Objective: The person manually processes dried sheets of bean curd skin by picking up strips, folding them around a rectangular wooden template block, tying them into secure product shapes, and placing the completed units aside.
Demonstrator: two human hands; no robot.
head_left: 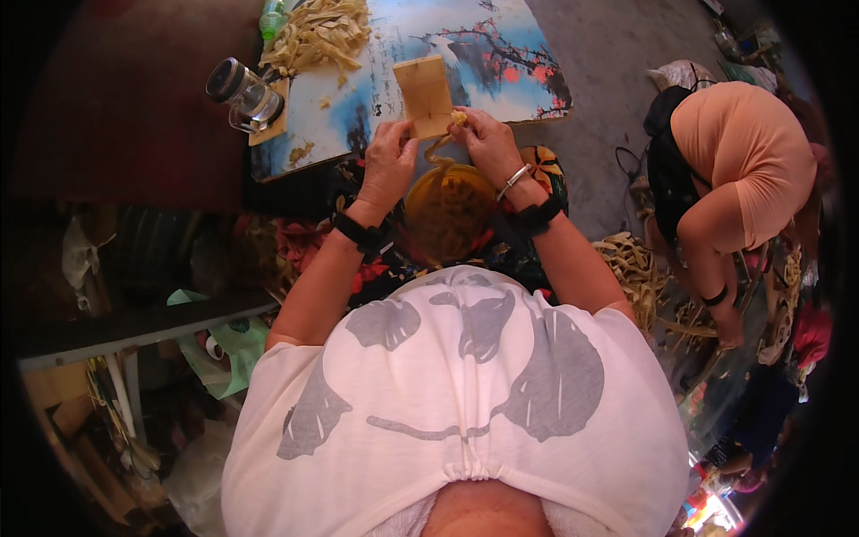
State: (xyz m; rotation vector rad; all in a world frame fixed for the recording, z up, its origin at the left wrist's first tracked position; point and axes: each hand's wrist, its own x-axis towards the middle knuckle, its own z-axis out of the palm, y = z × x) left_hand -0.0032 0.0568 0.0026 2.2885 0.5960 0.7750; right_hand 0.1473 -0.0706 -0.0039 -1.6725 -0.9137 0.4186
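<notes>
An L-shaped wooden block [424,87], made of an upright board and a base, stands at the near edge of a painted tabletop [376,60]. My left hand [388,158] is at its near left corner, thumb and fingers closed about the edge. My right hand [486,142], with a metal bangle at the wrist, pinches a small yellowish bunch of plant-like strip [459,118] by the block's right side. A twisted pale strip [437,153] hangs from there towards a yellow bowl [448,208] in my lap. Brownish strips, partly in shade, lie in the bowl.
A heap of pale flat strips [319,37] lies at the table's far left, beside a green plastic bottle [272,20]. A clear lidded jar [248,94] stands at the left edge. On the right a person [738,161] bends over more strips [631,275] on the floor.
</notes>
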